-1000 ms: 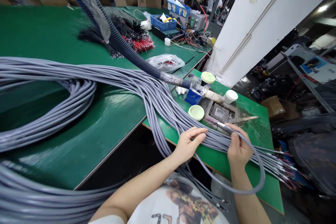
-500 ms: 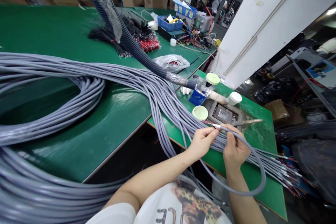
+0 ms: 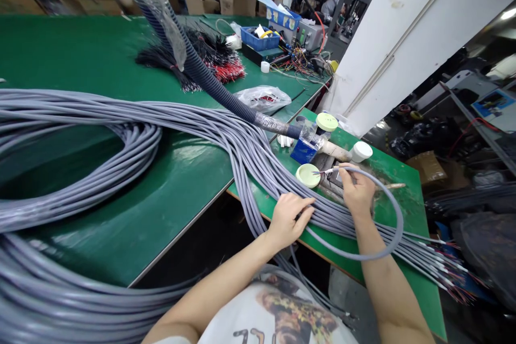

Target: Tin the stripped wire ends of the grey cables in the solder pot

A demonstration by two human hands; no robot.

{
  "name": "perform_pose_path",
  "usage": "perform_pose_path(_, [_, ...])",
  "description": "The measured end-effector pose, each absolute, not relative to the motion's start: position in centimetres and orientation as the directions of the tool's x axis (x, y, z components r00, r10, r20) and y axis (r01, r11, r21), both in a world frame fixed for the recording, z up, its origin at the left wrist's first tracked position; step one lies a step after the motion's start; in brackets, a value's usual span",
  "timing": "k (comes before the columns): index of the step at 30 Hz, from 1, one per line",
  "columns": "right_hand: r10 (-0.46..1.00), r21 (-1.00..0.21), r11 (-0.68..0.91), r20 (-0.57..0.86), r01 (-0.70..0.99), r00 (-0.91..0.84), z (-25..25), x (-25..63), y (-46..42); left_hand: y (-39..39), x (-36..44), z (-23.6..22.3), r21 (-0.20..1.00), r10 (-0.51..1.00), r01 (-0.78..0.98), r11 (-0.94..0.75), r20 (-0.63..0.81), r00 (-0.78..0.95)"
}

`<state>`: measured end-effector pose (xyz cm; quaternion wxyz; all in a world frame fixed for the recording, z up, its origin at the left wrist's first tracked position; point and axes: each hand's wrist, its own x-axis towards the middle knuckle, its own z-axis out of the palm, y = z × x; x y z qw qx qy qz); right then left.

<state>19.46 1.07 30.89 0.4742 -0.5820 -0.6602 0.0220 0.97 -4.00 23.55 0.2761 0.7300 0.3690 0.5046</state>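
My right hand (image 3: 357,191) grips a single grey cable (image 3: 397,231) close to its stripped end (image 3: 324,171), where thin coloured wires stick out. The cable curves in a wide loop below that hand. My left hand (image 3: 290,220) lies curled over a thick bundle of grey cables (image 3: 258,166), and I cannot tell whether it grips them. The bundle runs across the table's corner, with its wire ends (image 3: 447,274) fanning out at the lower right.
A black corrugated conduit (image 3: 209,86) enters the bundle. Just beyond my hands sit a pale green lid (image 3: 308,176), a white cap (image 3: 362,151) and a blue box (image 3: 303,150). Black and red wires (image 3: 193,59) lie on the green workbench (image 3: 100,48). A white pillar (image 3: 403,37) stands to the right.
My left hand has let go of the cable's end and dropped onto the bundle. My right hand has moved farther up the table, carrying the stripped end away from the left hand.
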Motion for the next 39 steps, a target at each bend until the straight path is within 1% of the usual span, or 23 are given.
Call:
perform_pose_path(3, [0.814,-0.547,0.326,0.578,0.771,0.066,30.7,19.5,2.4,-3.9,0.8,22.2,0.719,0.767,0.269,-0.641,0.599,0.229])
perform_pose_path(6, [0.839,-0.49,0.325,0.544,0.809,-0.008,30.6,19.4,3.4,-3.8,0.8,21.8,0.688,0.735,0.259,-0.678,0.626,0.262])
perform_pose_path(15, [0.834,-0.252,0.398,0.5,0.882,-0.233,30.5,18.2,5.1,-3.8,0.7,21.5,0.692,0.731,0.239,-0.681,0.626,0.272])
perform_pose_path(20, [0.823,-0.166,0.417,0.487,0.893,-0.293,30.4,17.8,5.6,-3.8,0.7,21.4,0.694,0.73,0.228,-0.683,0.629,0.267])
perform_pose_path(27, [0.826,-0.134,0.412,0.474,0.901,-0.306,29.9,17.6,6.0,-3.8,0.7,21.5,0.699,0.731,0.218,-0.682,0.632,0.258])
perform_pose_path(33, [0.834,-0.164,0.41,0.467,0.897,-0.295,30.2,17.7,5.9,-3.7,0.6,21.6,0.694,0.726,0.218,-0.686,0.635,0.263])
perform_pose_path(36, [0.829,-0.193,0.391,0.498,0.9,-0.253,31.2,18.4,5.2,-3.8,0.6,21.5,0.696,0.729,0.222,-0.683,0.629,0.27])
perform_pose_path(39, [0.812,-0.219,0.336,0.56,0.916,-0.164,32.5,20.0,4.1,-3.7,0.6,21.4,0.692,0.724,0.217,-0.688,0.637,0.265])
